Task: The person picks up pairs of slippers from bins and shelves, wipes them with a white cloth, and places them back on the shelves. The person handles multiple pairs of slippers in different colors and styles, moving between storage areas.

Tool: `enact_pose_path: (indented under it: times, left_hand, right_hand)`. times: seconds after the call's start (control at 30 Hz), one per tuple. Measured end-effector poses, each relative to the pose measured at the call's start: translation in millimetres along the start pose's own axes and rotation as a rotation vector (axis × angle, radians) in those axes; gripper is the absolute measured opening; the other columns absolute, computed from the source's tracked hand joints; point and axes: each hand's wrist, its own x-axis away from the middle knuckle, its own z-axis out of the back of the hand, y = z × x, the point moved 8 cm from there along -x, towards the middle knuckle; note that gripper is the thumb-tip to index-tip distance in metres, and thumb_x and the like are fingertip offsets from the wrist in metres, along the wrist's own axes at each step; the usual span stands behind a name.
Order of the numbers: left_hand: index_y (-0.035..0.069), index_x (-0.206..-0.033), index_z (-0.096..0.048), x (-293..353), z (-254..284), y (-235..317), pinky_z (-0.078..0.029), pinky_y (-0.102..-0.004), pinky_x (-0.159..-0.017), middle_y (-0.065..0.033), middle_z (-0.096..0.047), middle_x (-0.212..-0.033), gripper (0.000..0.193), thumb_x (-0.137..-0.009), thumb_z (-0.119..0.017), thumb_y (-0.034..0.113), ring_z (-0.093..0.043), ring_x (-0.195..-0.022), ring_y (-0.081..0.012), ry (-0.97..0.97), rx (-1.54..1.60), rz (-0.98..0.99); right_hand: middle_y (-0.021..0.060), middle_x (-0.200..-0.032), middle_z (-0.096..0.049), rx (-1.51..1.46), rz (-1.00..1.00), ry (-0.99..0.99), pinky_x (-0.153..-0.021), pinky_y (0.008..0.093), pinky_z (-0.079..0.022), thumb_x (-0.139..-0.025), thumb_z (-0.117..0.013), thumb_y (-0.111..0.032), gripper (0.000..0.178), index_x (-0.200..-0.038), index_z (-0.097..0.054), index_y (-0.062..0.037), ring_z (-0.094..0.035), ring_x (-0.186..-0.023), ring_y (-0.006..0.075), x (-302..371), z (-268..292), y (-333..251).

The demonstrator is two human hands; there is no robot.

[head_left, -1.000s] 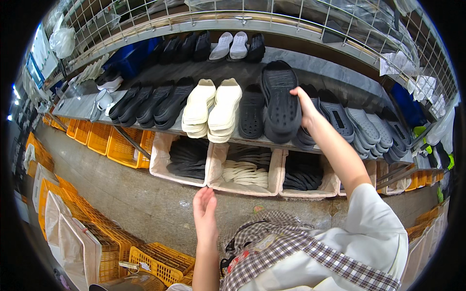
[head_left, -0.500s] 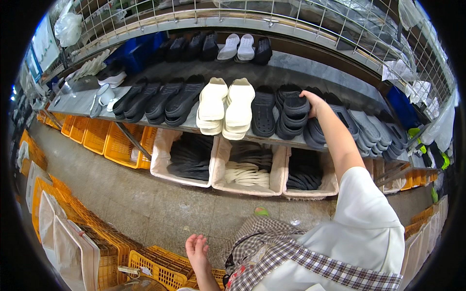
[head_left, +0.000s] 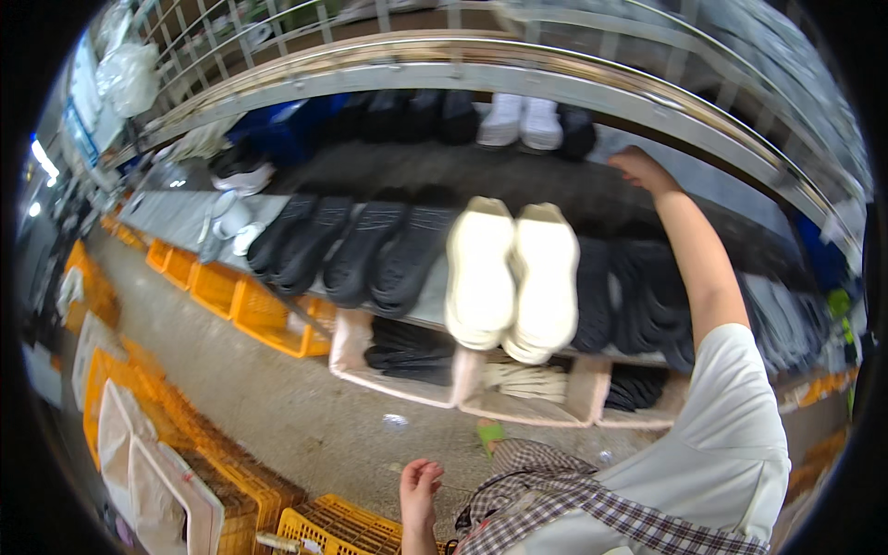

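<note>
My right hand (head_left: 640,170) is raised over the back part of the shelf, to the right of a small dark sole. Its fingers are blurred and bent, and no thing shows in them. Low down near my apron, my left hand (head_left: 421,481) hangs empty, fingers loosely curled but apart from everything. Two stacks of cream shoe soles, a left stack (head_left: 479,273) and a right stack (head_left: 542,282), stand upright-leaning at the shelf's front edge. Right of them are black clog-like stacks (head_left: 643,296), below my right forearm. More black soles (head_left: 402,254) lie to their left.
White soles (head_left: 502,120) and dark ones stand at the back, under a wire grid (head_left: 435,65). Below the shelf are lined bins (head_left: 462,398) of soles and yellow crates (head_left: 259,319). Another yellow crate (head_left: 338,523) is beside my left hand. Grey soles (head_left: 772,314) sit far right.
My right hand has come off the black clog stack and moved up toward the back of the shelf. The view has shifted, with the cream stacks now nearer and larger. My left hand stays low.
</note>
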Motion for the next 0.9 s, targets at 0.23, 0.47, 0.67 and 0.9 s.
enact_pose_path:
  times: [0.23,0.47,0.67,0.9]
  left_hand:
    - [0.008,-0.113,-0.053,-50.7,-11.6,44.8,-0.044,-0.0249,-0.071,-0.0023,-0.064,-0.1,0.025,-0.091,-0.061,0.018,-0.061,-0.089,-0.0123,0.113,-0.045,0.061]
    - [0.004,-0.113,-0.053,-76.9,-6.2,36.4,-0.044,-0.025,-0.072,-0.0033,-0.064,-0.1,0.027,-0.091,-0.061,0.019,-0.062,-0.089,-0.0125,0.192,0.0,0.168]
    - [0.001,-0.114,-0.053,-97.8,-3.3,46.8,-0.046,-0.0248,-0.074,-0.0042,-0.063,-0.098,0.028,-0.091,-0.061,0.017,-0.06,-0.089,-0.0126,0.118,-0.062,0.11]
    - [-0.002,-0.115,-0.052,-112.1,14.8,69.8,-0.048,-0.0257,-0.08,-0.0062,-0.061,-0.099,0.031,-0.09,-0.062,0.014,-0.059,-0.09,-0.0135,-0.029,-0.123,0.042]
  right_hand:
    - [0.0139,-0.14,-0.037,-0.667,-0.263,0.159,-0.083,0.0486,-0.047,-0.076,-0.07,-0.041,0.072,-0.133,-0.04,-0.0091,-0.046,-0.116,0.0336,-180.1,-73.3,102.5]
    - [0.0165,-0.128,-0.043,-1.233,-0.38,0.28,-0.077,0.0431,-0.051,-0.078,-0.069,-0.035,0.06,-0.125,-0.045,-0.0063,-0.05,-0.106,0.033,-284.8,-136.8,193.4]
    - [0.0188,-0.118,-0.048,-1.506,-0.318,0.247,-0.071,0.0383,-0.054,-0.08,-0.069,-0.029,0.05,-0.119,-0.049,-0.0039,-0.054,-0.097,0.0325,-309.9,-113.9,215.4]
    - [0.0211,-0.11,-0.052,-1.768,-0.405,-0.003,-0.067,0.0361,-0.057,-0.081,-0.069,-0.027,0.042,-0.109,-0.053,-0.0006,-0.057,-0.09,0.0317,-189.9,-36.5,120.9]
